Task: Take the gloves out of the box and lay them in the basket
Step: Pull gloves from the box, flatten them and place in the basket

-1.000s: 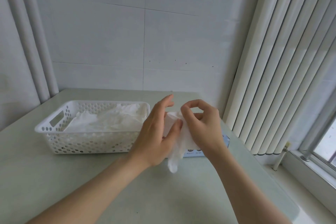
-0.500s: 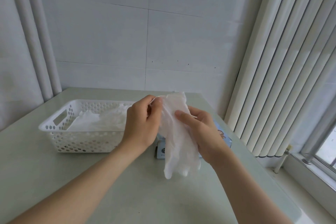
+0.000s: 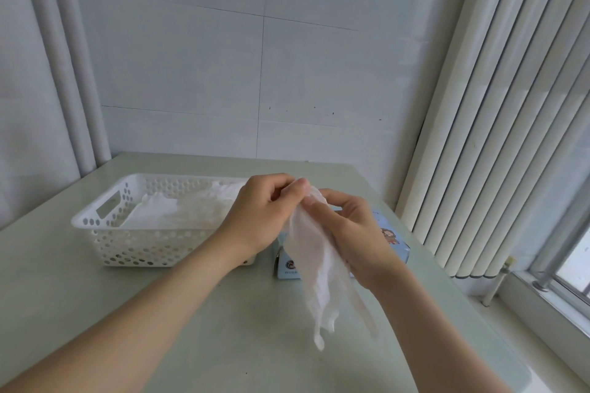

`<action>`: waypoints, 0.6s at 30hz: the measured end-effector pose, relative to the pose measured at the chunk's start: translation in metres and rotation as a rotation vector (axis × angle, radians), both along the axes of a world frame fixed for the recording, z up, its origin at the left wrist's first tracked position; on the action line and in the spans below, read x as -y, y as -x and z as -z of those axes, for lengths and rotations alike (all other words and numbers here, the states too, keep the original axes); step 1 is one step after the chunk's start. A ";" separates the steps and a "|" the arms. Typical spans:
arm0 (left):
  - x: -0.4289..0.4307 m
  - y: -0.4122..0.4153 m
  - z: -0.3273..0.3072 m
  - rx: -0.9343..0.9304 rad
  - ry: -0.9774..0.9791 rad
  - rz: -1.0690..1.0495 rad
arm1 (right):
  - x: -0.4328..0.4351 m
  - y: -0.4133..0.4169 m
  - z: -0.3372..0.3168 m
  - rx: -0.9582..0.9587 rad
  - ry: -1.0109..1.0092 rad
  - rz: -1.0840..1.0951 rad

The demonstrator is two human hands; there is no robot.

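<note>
Because the thin white glove (image 3: 314, 268) is limp and clings to itself, both hands hold it up at the centre of the frame rather than one alone. The left hand (image 3: 258, 217) has its fingers curled and pinches the glove's top edge between thumb and fingertips. The right hand (image 3: 354, 233), just beside it, pinches the same upper part from the other side, thumb laid across the film. Held by what I judge to be the cuff end, the glove hangs free, and its finger parts dangle toward the lower centre above the table (image 3: 223, 338). This looks like a straightening grip, meant to open the glove flat before it is laid down.

The box (image 3: 394, 241), pale blue with a small printed figure, sits on the table right of centre. It is mostly hidden behind the right hand and the glove, and whether more gloves are inside cannot be told. The white perforated basket (image 3: 143, 242) stands left of centre, close beside the box, which makes for a short carry. A loose layer of other gloves (image 3: 191, 210) lies in it, so the task seems partway along. Next, I judge, the held glove must go leftward over the basket's rim and be lowered flat onto that layer.
</note>
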State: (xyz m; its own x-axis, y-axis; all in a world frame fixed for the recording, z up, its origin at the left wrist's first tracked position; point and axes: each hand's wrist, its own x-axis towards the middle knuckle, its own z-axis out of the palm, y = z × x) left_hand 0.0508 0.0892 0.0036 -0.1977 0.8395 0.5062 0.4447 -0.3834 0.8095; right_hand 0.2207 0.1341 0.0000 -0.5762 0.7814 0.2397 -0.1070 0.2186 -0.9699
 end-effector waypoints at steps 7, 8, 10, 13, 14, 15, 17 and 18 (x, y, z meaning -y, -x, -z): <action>0.000 0.014 -0.010 -0.010 -0.096 -0.224 | -0.007 -0.004 0.003 0.101 0.018 0.089; 0.000 0.018 -0.011 -0.011 -0.088 -0.251 | -0.008 -0.005 0.004 0.132 0.014 0.093; 0.000 0.024 -0.013 -0.005 -0.078 -0.296 | -0.011 -0.007 0.005 0.162 0.018 0.081; 0.001 0.032 -0.018 0.029 -0.063 -0.344 | -0.014 -0.008 0.007 0.053 0.089 0.036; 0.001 0.035 -0.020 0.042 -0.056 -0.347 | -0.015 -0.008 0.007 0.005 0.117 0.023; 0.002 0.036 -0.022 0.051 -0.048 -0.344 | -0.015 -0.007 0.007 -0.026 0.134 0.013; 0.003 0.041 -0.025 0.066 -0.028 -0.324 | -0.014 -0.005 0.008 -0.043 0.153 -0.008; 0.003 0.044 -0.026 0.074 -0.015 -0.315 | -0.014 -0.003 0.009 -0.044 0.161 -0.019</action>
